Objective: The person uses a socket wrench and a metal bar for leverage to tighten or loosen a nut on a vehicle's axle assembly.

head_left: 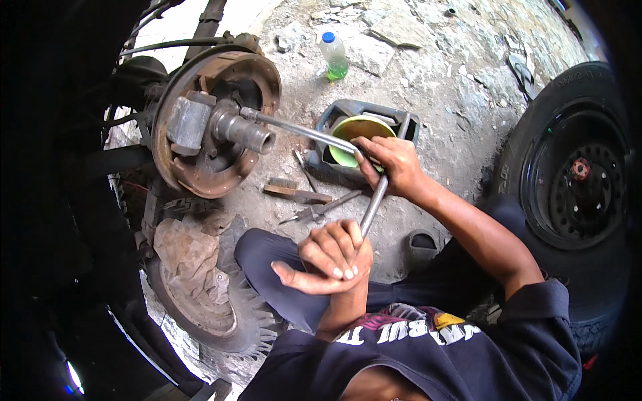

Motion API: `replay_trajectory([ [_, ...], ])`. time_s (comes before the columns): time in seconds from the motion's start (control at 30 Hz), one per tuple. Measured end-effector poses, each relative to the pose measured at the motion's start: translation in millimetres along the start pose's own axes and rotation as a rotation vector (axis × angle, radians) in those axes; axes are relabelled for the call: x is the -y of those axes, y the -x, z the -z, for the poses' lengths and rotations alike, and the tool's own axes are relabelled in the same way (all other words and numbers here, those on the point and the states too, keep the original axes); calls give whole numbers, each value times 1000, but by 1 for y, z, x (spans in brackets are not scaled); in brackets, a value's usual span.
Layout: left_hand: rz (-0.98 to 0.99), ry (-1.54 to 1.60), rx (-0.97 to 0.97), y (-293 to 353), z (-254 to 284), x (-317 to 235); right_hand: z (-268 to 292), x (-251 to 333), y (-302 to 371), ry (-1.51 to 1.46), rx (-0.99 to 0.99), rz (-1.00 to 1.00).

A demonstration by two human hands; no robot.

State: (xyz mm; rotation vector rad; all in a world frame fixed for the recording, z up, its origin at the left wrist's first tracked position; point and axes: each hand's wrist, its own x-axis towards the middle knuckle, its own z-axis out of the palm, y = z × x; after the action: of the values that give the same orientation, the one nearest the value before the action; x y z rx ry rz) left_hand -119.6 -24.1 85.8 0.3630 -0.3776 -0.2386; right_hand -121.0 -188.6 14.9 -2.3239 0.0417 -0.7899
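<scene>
A metal wrench (294,128) runs from the brake assembly to my hands, in two straight arms that meet at an angle at my right hand. Its far end sits beside the greasy hub spindle (244,131), within the rusty round brake plate (266,83); exactly what it seats on is too small to tell. My right hand (394,164) grips the wrench at the bend. Lower down, my left hand (334,257) is closed round the end of the other arm, thumb sticking out. A grey block-like metal part (189,125) sits on the plate left of the spindle.
Behind my right hand lies a cut-open dark plastic container (348,107) with a yellow-green bowl (358,127). A wooden wire brush (297,192) and metal tools (321,210) lie nearer. A bottle (334,57) stands beyond. A wheel (575,160) stands right; a cloth-draped tyre (251,327) lies lower left.
</scene>
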Motion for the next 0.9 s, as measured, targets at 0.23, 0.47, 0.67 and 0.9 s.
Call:
replay_trajectory([
  [0.23,16,14,-55,1,-3,-10,-4,8,-4,-22,-108,39],
  [0.47,157,154,-66,-6,-1,-18,4,16,-1,-11,9,-5],
  [0.67,207,94,100,-20,-1,-56,17,36,-11,128,230,61],
  [0.9,485,-422,-536,-21,-9,-106,66,43,-61,229,332,135],
])
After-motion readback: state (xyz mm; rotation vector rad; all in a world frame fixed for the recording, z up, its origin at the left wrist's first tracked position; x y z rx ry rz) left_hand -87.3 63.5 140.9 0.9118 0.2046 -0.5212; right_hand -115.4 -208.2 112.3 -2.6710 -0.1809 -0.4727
